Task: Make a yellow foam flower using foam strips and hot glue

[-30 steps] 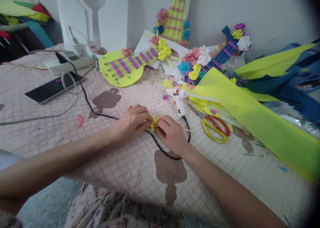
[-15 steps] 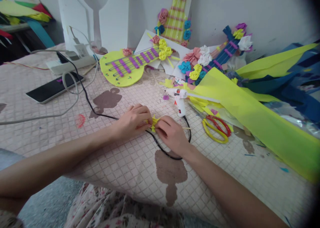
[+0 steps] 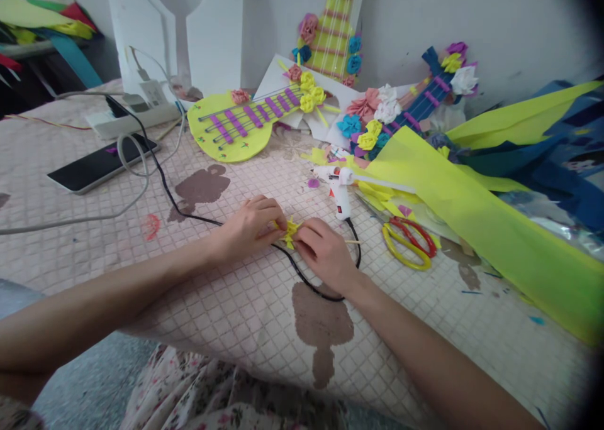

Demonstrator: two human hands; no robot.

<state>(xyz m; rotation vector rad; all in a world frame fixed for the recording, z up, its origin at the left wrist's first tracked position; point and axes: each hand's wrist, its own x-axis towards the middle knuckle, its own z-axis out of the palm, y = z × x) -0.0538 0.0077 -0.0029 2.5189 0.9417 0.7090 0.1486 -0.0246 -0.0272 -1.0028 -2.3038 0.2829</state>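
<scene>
A small yellow paper flower rests on the quilted pink table cover, pinched from both sides. My left hand is curled with its fingertips closed on the flower's left side. From the right, my right hand grips the same flower with bent fingers. A thin stick pokes out to the right of my right hand. Both hands lie over a black cord on the table.
A white glue gun stands just behind the hands; yellow-and-red scissors lie to its right. Yellow paper sheets cover the right side. Paper guitars with flowers, a phone and a power strip sit behind.
</scene>
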